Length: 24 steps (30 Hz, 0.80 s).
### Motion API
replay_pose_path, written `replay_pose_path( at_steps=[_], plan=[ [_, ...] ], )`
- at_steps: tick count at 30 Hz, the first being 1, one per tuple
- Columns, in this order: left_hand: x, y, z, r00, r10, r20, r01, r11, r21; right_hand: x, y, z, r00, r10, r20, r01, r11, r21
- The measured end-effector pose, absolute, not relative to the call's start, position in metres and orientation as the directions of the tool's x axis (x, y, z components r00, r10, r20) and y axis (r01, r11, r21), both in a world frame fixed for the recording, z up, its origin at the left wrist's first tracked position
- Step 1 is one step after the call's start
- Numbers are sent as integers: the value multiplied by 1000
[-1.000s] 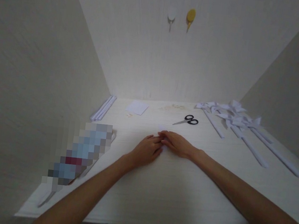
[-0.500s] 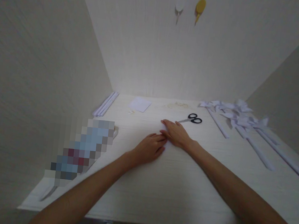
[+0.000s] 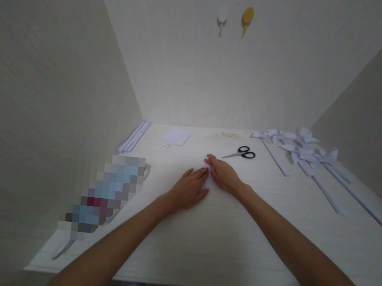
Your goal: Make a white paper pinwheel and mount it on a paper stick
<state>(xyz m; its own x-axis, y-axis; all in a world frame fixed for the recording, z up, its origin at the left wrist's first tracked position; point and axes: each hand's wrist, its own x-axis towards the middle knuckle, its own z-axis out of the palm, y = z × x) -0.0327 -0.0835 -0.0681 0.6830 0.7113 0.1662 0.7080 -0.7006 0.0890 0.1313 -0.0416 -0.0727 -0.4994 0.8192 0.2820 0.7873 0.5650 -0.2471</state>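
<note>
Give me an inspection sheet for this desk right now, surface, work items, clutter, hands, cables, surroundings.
Surface: pale wood-grain table.
Work items: small white paper piece, mostly hidden under both hands.
Clutter: black-handled scissors; white paper square; white paper pinwheels on rolled sticks; white rolled paper sticks at the left wall; blurred blue object.
Hands: left hand and right hand flat, palms down, fingertips meeting on the paper.
Cables: nothing seen.
Surroundings: pale walls on three sides; white hook and yellow hook on the back wall.
</note>
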Motion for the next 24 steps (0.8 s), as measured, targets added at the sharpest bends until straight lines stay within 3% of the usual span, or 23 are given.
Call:
replay_pose_path(
  at_steps=[11,24],
  plan=[
    [-34,-86,-65,706,704,76,702,-710,49,127,-43,-65,-411,881,235,855,462,-236],
    [-46,-114,-59,762,647,34,643,-762,77,126,-44,-63,-411,875,255,862,464,-202]
  ],
)
